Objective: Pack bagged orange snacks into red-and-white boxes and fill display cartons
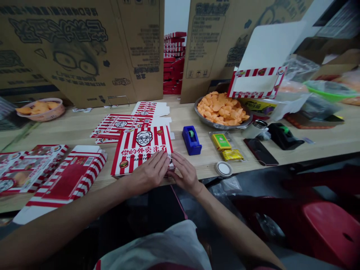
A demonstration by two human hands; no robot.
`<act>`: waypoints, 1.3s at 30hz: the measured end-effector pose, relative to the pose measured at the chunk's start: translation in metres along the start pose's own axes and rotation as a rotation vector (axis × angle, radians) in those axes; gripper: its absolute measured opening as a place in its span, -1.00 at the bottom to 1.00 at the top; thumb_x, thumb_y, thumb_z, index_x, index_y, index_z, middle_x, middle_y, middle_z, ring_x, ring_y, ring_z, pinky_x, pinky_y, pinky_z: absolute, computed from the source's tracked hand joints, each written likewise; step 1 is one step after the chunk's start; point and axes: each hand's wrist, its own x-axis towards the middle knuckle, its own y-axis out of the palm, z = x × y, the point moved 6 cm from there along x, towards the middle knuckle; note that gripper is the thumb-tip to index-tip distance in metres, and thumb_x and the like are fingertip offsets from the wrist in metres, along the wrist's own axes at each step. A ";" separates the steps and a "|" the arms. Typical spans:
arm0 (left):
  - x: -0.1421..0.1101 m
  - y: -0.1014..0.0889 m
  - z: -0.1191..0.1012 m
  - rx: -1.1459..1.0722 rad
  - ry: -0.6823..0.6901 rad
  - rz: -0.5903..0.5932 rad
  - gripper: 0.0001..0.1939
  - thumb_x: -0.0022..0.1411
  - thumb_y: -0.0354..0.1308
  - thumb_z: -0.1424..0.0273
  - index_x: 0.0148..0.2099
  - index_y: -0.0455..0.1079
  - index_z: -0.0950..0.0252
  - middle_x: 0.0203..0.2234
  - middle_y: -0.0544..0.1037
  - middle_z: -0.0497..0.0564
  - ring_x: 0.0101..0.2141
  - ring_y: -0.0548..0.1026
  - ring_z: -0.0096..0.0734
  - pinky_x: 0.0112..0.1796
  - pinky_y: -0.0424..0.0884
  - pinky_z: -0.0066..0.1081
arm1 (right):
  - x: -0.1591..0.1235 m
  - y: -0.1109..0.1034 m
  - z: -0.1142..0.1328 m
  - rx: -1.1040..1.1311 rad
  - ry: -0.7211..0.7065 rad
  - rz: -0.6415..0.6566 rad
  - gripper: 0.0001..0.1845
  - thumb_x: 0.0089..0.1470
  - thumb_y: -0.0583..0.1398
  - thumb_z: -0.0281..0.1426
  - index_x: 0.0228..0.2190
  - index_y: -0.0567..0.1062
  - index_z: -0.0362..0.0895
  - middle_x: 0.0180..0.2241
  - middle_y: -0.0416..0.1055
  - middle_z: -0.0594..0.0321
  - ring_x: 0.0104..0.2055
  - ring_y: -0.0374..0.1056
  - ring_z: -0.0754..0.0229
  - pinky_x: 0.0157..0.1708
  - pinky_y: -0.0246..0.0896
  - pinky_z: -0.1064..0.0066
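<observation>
A closed red-and-white striped takeaway box (pixel 144 152) with a cartoon head printed on its lid lies in front of me at the table's near edge. Stretched flat across the lid's lower right part is my left hand (pixel 152 170), its fingers pointing to the right corner. At that corner my right hand (pixel 186 173) grips the box, fingers on the upper edge and thumb lower on the front side. The fingertips of both hands nearly meet and cover some of the printing. A blue tape dispenser (pixel 192 140) with green tape stands just right of the box.
Flat striped cartons (pixel 120 125) lie behind the box, others (pixel 73 172) at left. Orange chip-like pieces (pixel 222 107) fill a metal bowl. Yellow packets (pixel 222 142), a phone (pixel 261 152) and a black tape dispenser (pixel 284 135) lie right. Cardboard cartons (pixel 120 48) stand behind.
</observation>
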 end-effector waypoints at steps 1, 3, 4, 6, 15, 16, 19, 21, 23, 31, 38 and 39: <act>-0.002 0.000 -0.002 0.014 -0.005 -0.041 -0.60 0.30 -0.09 0.52 0.14 0.19 0.61 0.04 0.41 0.43 0.15 0.29 -0.03 0.13 0.25 -0.08 | 0.001 -0.001 0.002 -0.001 -0.008 0.001 -0.42 0.06 0.21 -0.53 0.11 0.23 -0.09 0.07 0.35 -0.05 0.18 0.22 -0.02 0.07 0.29 0.01; -0.005 0.001 -0.008 0.025 0.006 -0.109 -0.64 0.28 -0.07 0.55 0.08 0.26 0.61 -0.02 0.47 0.42 0.11 0.34 0.00 0.10 0.29 -0.06 | 0.002 -0.001 0.005 0.005 -0.031 0.004 -0.53 0.06 0.19 -0.57 0.02 0.31 -0.10 0.03 0.40 -0.05 0.17 0.23 -0.01 0.04 0.32 0.01; -0.005 0.001 -0.010 0.017 0.014 -0.128 -0.66 0.27 -0.07 0.56 0.05 0.28 0.62 -0.05 0.48 0.43 0.09 0.36 0.01 0.10 0.30 -0.06 | 0.002 -0.001 0.007 0.016 -0.045 0.007 -0.58 0.06 0.18 -0.58 -0.02 0.34 -0.10 0.00 0.42 -0.04 0.15 0.25 0.00 0.02 0.34 0.02; -0.004 0.001 -0.013 -0.023 0.019 -0.131 -0.67 0.27 -0.06 0.57 0.03 0.31 0.62 -0.06 0.48 0.44 0.09 0.37 0.00 0.10 0.31 -0.05 | 0.003 -0.002 0.008 0.047 -0.051 0.010 -0.66 0.08 0.16 -0.60 -0.10 0.38 -0.09 -0.03 0.46 -0.01 0.12 0.29 0.02 -0.01 0.37 0.04; -0.048 -0.023 0.041 -0.128 -0.220 0.159 -0.52 0.23 0.13 0.27 0.16 0.26 0.34 0.12 0.37 0.26 0.19 0.22 0.00 0.13 0.17 0.10 | 0.005 0.003 -0.001 0.006 0.010 0.099 -0.59 0.05 0.25 -0.46 -0.03 0.40 -0.05 -0.10 0.49 0.04 -0.01 0.39 0.00 -0.03 0.35 0.03; -0.055 -0.025 0.045 -0.101 -0.227 0.154 -0.56 0.25 0.11 0.31 0.15 0.28 0.34 0.10 0.39 0.23 0.18 0.24 -0.04 0.13 0.22 0.03 | 0.006 0.005 -0.002 -0.014 0.006 0.086 -0.57 0.05 0.25 -0.46 -0.02 0.41 -0.03 -0.13 0.50 0.06 -0.03 0.40 0.00 -0.05 0.36 0.04; -0.065 -0.026 0.045 -0.040 -0.186 0.101 -0.66 0.30 0.01 0.46 0.10 0.32 0.40 0.05 0.45 0.21 0.12 0.34 -0.11 0.08 0.32 -0.11 | 0.012 0.009 -0.005 -0.021 -0.032 0.057 -0.57 0.05 0.24 -0.52 -0.03 0.41 -0.01 -0.15 0.52 0.10 -0.04 0.40 0.02 -0.05 0.35 0.02; -0.062 -0.022 0.042 -0.028 -0.174 0.064 -0.67 0.31 -0.04 0.50 0.08 0.34 0.45 0.03 0.46 0.26 0.08 0.38 -0.08 0.04 0.36 -0.10 | 0.015 0.011 -0.008 -0.013 -0.054 0.077 -0.59 0.06 0.23 -0.55 -0.04 0.40 -0.03 -0.13 0.52 0.09 0.00 0.39 0.02 -0.03 0.32 0.01; -0.057 -0.016 0.039 -0.028 -0.195 0.036 -0.66 0.30 -0.06 0.54 0.08 0.34 0.46 0.04 0.45 0.29 0.08 0.38 -0.05 0.03 0.38 -0.08 | 0.017 0.010 -0.013 -0.034 -0.051 0.093 -0.64 0.08 0.21 -0.54 -0.07 0.42 -0.05 -0.12 0.52 0.09 0.02 0.39 0.04 0.02 0.27 -0.01; -0.054 0.000 0.031 -0.036 -0.286 -0.024 -0.58 0.25 -0.05 0.56 0.15 0.30 0.42 0.08 0.41 0.26 0.18 0.23 -0.03 0.11 0.30 -0.06 | 0.015 0.003 -0.016 -0.045 0.050 0.030 -0.70 0.14 0.12 -0.55 -0.11 0.46 -0.06 -0.11 0.51 0.09 0.04 0.37 0.08 -0.01 0.29 0.10; -0.057 0.000 0.035 -0.100 -0.282 -0.117 -0.61 0.22 -0.02 0.56 0.09 0.35 0.39 0.04 0.46 0.20 0.14 0.31 -0.08 0.09 0.33 -0.11 | -0.033 -0.065 -0.121 -0.073 0.964 -0.408 -0.64 0.04 0.14 -0.19 -0.22 0.50 -0.16 -0.12 0.42 0.02 -0.15 0.35 0.09 -0.25 0.31 0.28; -0.056 -0.002 0.036 -0.097 -0.281 -0.150 -0.66 0.23 0.01 0.53 0.05 0.39 0.39 0.01 0.49 0.20 0.11 0.35 -0.09 0.07 0.35 -0.13 | -0.039 -0.069 -0.136 -0.041 1.070 -0.390 -0.62 -0.02 0.15 -0.14 -0.29 0.51 -0.17 -0.19 0.44 0.05 -0.22 0.35 0.11 -0.33 0.29 0.32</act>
